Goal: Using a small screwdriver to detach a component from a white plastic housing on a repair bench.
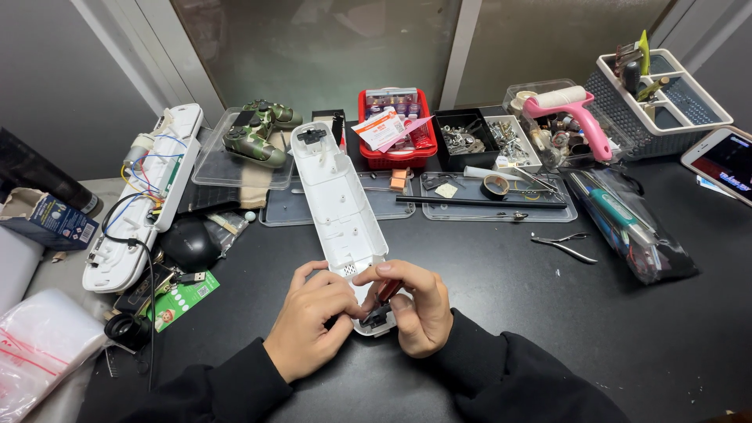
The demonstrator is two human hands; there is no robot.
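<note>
Here, both of my hands meet at the near end of the long white plastic housing [342, 205], which lies lengthwise on the black table [548, 313] with that end toward me, so the work point sits directly under my view. My left hand [312, 321] is closed against the housing's left edge, fingers curled in to brace it so it cannot slide. My right hand [413, 305] is pinched on a small red-handled tool [388, 291], held steeply with its tip down at a small dark part [377, 316] at the housing's end; whether the tip is seated I cannot tell.

To the left, the mating half of the housing [145, 200] rests open side up, its coloured wiring exposed and out of the way. Beyond the housing stands a clear tray holding a camouflage game controller [258, 133], then a red basket [395, 129] and a divided box of small metal hardware [489, 141], within arm's reach. A pink lint roller [568, 110], small pliers [568, 247] and a phone [724, 160] lie to the right, apart from the work zone.
</note>
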